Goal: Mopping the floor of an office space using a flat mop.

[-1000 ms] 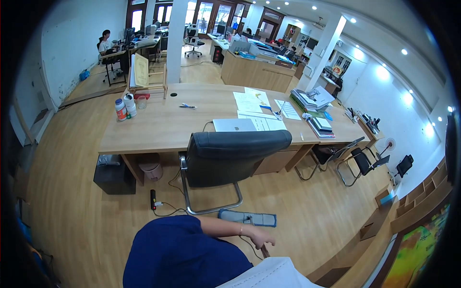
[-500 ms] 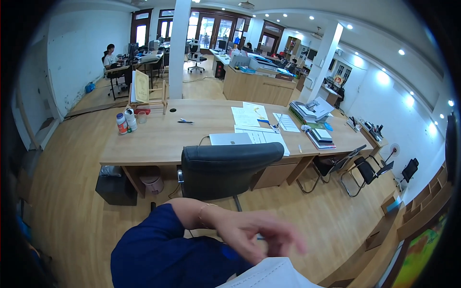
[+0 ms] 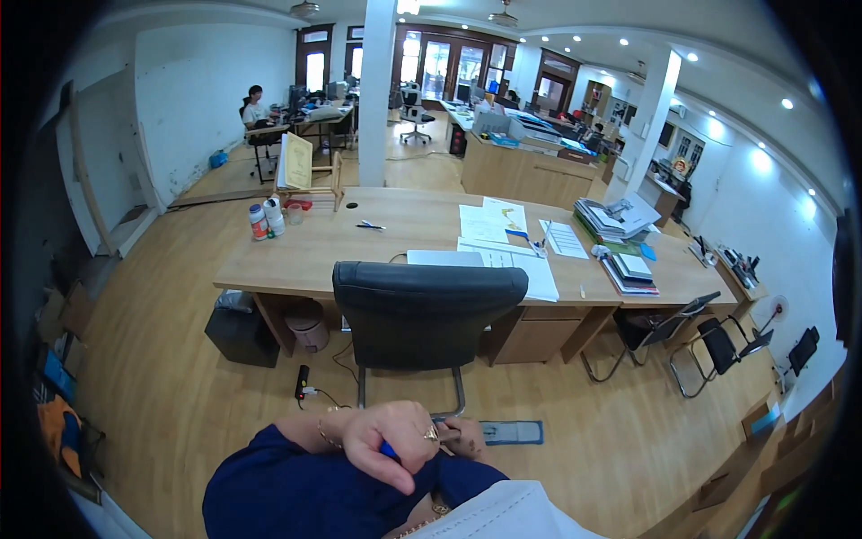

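Low in front of my body, my left hand (image 3: pixel 393 440) curls closed, its thumb pointing down to the right. A bit of bright blue (image 3: pixel 388 451) shows between thumb and fingers; what it belongs to is hidden. A gold ring (image 3: pixel 432 433) sits at the finger side, and a thin bracelet (image 3: pixel 330 433) circles the wrist. Just beyond it, my right hand (image 3: pixel 464 438) is bent, partly covered by the left and meeting its fingers. Whether anything lies in the right one cannot be made out. Dark blue sleeves (image 3: pixel 269 485) cover both arms.
A black office chair (image 3: pixel 429 314) stands ahead, against a wooden desk (image 3: pixel 359 256) with papers (image 3: pixel 512 269), a laptop (image 3: pixel 444 258) and bottles (image 3: pixel 259 223). A power strip (image 3: pixel 303 382) and cable lie on the floor. White stitched fabric (image 3: pixel 503 516) fills the bottom edge.
The view has swung left, so the room sits further right. My left hand has drawn back leftward and curled closed, and my right hand has come into sight beside it.
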### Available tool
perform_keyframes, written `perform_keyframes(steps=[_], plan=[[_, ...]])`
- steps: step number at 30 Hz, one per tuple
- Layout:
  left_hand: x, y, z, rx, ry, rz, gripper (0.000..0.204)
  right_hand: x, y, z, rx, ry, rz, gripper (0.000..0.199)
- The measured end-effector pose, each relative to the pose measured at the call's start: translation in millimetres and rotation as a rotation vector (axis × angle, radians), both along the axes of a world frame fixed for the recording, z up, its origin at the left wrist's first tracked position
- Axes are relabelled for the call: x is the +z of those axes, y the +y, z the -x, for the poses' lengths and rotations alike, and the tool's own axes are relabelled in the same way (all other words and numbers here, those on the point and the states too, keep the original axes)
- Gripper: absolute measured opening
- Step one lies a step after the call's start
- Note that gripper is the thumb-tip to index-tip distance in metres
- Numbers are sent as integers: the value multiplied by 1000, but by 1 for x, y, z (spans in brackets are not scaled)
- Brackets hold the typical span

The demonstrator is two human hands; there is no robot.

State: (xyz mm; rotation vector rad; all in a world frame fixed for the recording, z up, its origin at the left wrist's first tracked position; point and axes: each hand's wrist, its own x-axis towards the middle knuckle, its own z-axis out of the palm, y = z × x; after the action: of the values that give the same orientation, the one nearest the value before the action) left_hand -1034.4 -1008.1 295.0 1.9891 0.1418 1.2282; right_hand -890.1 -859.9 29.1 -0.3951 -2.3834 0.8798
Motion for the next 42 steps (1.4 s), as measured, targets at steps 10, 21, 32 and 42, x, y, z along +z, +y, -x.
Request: perform_keyframes(steps=[10,21,32,42], plan=[[-59,73,-60,387,132,-36,29,-51,109,-47,-196,-59,-210,24],[-140,88,-106,394,180,22,36,-149,162,-86,-313,-171,-7,31],[-60,27,-7,325,148,185,24,-67,46,-35,-537,-314,15,28],[-12,-7,52,-179,48,242,28,-23,-92,-31,-748,-319,97,29]])
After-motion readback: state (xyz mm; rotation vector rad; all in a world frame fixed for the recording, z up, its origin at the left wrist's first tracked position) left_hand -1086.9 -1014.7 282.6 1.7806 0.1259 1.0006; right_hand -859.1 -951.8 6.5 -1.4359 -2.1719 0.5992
